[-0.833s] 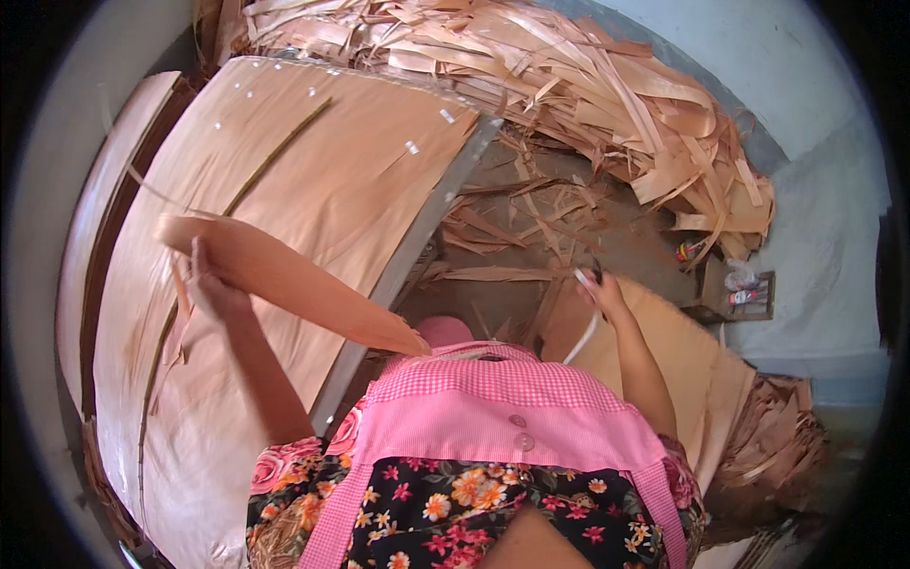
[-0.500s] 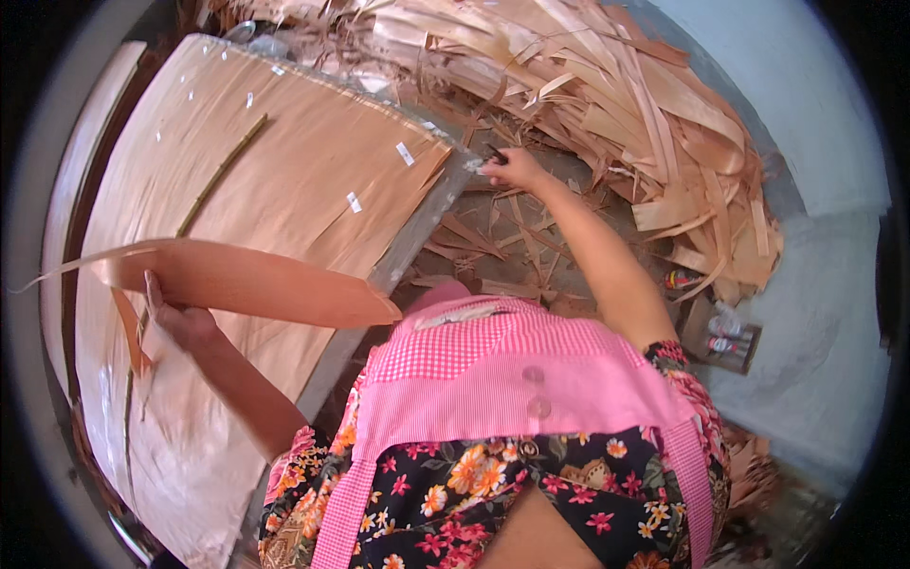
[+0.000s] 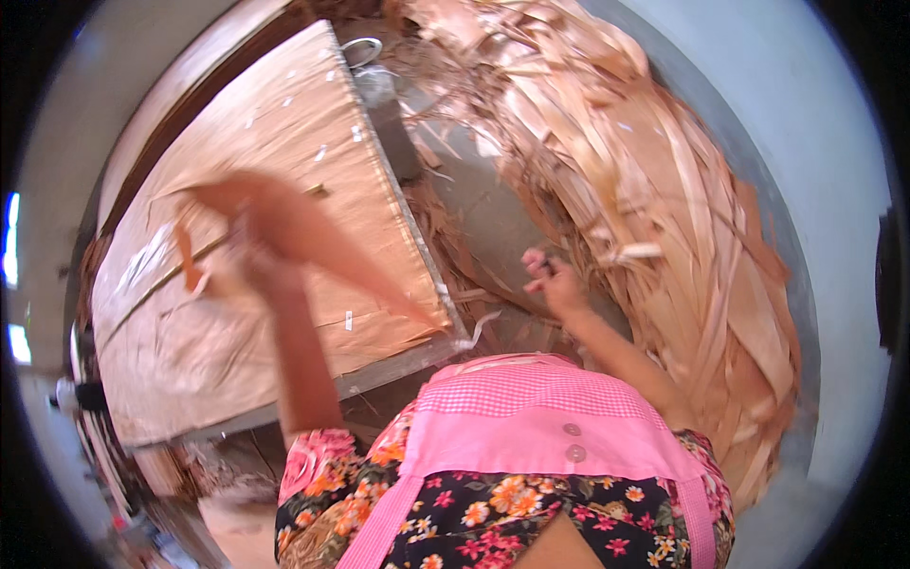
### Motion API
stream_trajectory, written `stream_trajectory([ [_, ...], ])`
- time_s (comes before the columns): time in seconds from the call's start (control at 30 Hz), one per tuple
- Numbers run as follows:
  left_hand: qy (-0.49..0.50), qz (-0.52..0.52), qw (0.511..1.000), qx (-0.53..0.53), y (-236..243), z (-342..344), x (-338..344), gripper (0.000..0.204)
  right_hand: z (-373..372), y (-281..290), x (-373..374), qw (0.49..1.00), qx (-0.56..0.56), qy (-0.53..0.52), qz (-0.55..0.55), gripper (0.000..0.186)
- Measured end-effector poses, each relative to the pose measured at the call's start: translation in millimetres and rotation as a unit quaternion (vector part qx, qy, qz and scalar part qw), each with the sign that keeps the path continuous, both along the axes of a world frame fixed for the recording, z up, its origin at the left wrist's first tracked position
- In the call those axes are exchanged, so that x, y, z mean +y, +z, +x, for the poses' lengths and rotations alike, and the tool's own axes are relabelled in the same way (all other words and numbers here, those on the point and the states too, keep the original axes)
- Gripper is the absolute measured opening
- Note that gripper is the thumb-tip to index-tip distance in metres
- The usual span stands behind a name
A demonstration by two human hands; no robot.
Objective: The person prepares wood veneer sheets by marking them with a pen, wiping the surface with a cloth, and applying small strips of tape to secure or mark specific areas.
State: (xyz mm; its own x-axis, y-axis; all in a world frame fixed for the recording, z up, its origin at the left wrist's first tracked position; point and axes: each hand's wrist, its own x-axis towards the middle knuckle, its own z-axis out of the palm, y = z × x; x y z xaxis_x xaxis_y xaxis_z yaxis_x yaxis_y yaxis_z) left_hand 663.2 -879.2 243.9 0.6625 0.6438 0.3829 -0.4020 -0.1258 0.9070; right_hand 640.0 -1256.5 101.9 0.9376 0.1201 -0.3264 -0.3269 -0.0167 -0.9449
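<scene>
My left hand (image 3: 254, 251), smeared by motion, is raised over the table and grips a loose piece of thin brown wood veneer (image 3: 327, 248). The piece is blurred and tapers to a point toward the table's near right corner. Beneath it lies a wide stack of veneer sheets (image 3: 275, 341) dotted with small white tape pieces. A thin stick (image 3: 156, 289) rests across those sheets, partly covered by my left hand and the veneer. My right hand (image 3: 561, 289) is off the table's right side, its fingers curled around a small dark object (image 3: 547, 267) that I cannot make out.
A large heap of loose veneer strips (image 3: 701, 228) piles up along the right, against the pale wall (image 3: 844, 142). Scraps litter the floor between heap and table. The table edge (image 3: 379, 375) runs close in front of me. A white ring-shaped thing (image 3: 362, 52) sits past the far corner.
My view has turned left. My left hand has swung the veneer piece, which now slants down to the right. My right hand has drawn in nearer to my body, still closed.
</scene>
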Motion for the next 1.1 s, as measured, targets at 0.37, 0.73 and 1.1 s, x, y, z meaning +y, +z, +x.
stream_trajectory([
  [0.37,-0.379,-0.081,0.913,0.13,-86,175,-409,0.031,185,0,-221,0.987,-0.08,-0.134,0.029,0.015],
  [0.73,0.156,0.267,0.844,0.437,-134,150,-115,0.036,387,-40,-480,0.86,-0.067,-0.438,-0.253,0.033],
  [1.1,0.313,0.36,0.67,0.569,-164,203,-58,0.05,638,-89,126,0.837,-0.263,0.361,-0.315,0.033],
])
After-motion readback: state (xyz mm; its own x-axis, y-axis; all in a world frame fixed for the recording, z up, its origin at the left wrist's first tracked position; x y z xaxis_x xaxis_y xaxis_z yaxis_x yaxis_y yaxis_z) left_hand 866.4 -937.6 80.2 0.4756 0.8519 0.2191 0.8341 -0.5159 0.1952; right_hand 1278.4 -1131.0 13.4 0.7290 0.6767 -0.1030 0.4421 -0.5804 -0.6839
